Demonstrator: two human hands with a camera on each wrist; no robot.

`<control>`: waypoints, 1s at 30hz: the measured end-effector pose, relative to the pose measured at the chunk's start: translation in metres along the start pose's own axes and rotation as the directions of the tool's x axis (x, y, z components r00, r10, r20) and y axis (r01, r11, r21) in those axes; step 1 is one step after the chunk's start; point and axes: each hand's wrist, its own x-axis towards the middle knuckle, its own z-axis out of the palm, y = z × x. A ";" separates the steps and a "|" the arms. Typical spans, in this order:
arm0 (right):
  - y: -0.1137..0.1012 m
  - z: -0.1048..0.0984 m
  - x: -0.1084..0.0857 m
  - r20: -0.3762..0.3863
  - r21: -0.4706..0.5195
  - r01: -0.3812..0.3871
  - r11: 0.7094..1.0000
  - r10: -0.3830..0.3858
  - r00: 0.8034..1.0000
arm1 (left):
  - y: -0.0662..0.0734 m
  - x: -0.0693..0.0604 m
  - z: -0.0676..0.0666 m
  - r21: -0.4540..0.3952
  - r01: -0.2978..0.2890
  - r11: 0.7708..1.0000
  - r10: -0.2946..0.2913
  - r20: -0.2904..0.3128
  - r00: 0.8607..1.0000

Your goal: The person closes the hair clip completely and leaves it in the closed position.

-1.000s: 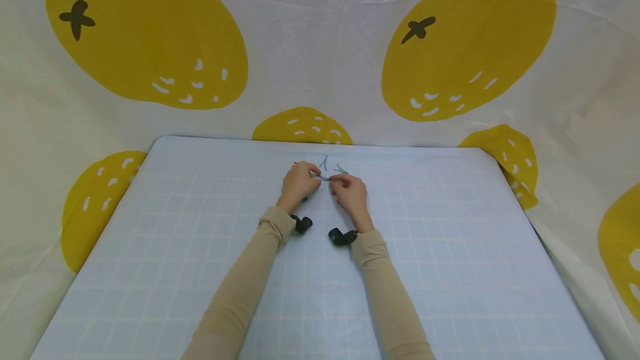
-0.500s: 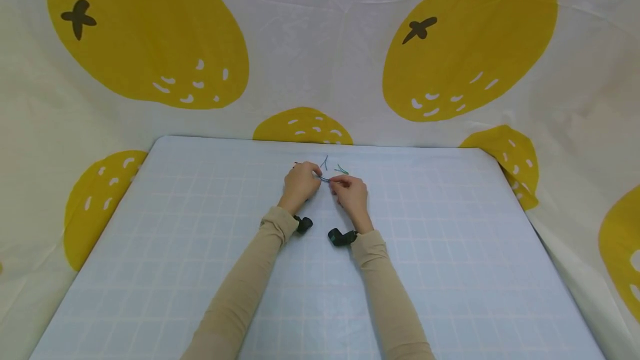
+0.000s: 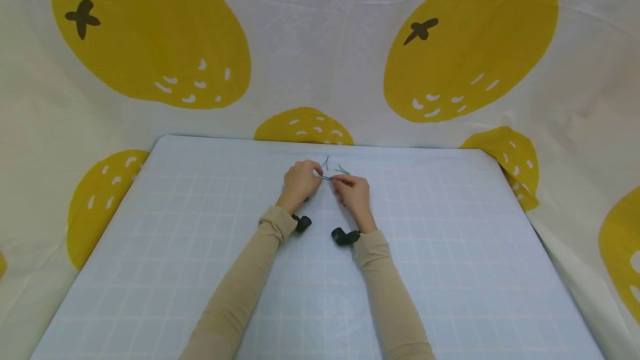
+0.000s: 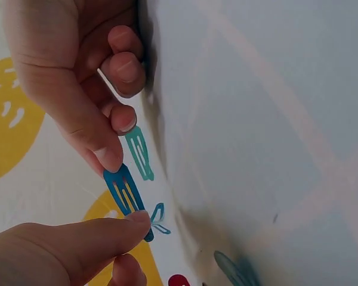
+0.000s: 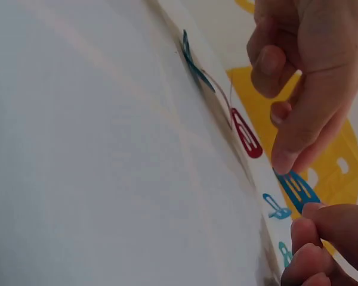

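Between my two hands, a blue snap hair clip (image 4: 124, 192) is held above the far part of the table. My left hand (image 3: 300, 181) pinches one end between thumb and finger. The other end is pinched by my right hand (image 3: 354, 192). Slots along the clip's middle show in both wrist views, while the fingertips cover its ends. Just beyond the hands lie a light-blue hair clip (image 3: 325, 163), its arms spread apart, and a teal hair clip (image 3: 343, 170).
A red hair clip (image 5: 246, 134) lies beyond my left hand. Nearer, a dark teal hair clip (image 5: 194, 62) with spread arms is on the table. The white table (image 3: 320, 293) ends at a curtain (image 3: 320, 43) printed with yellow fruit.
Both hands keep their pinch on the blue hair clip. My right hand has shifted slightly to the right. The other clips stay where they lie.
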 end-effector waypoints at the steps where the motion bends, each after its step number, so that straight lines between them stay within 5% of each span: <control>1: 0.000 -0.001 0.000 0.004 0.006 0.007 1.000 -0.008 1.000 | 0.000 0.000 -0.001 0.003 -0.005 1.000 0.005 -0.001 1.000; 14: -0.012 -0.014 -0.001 0.043 0.052 0.099 0.994 -0.101 0.994 | 0.004 -0.010 -0.016 -0.004 -0.099 0.995 0.099 -0.024 0.995; 30: -0.045 -0.023 -0.008 0.095 0.076 0.176 0.982 -0.182 0.979 | -0.008 -0.028 -0.041 -0.222 -0.217 0.951 0.191 -0.133 0.973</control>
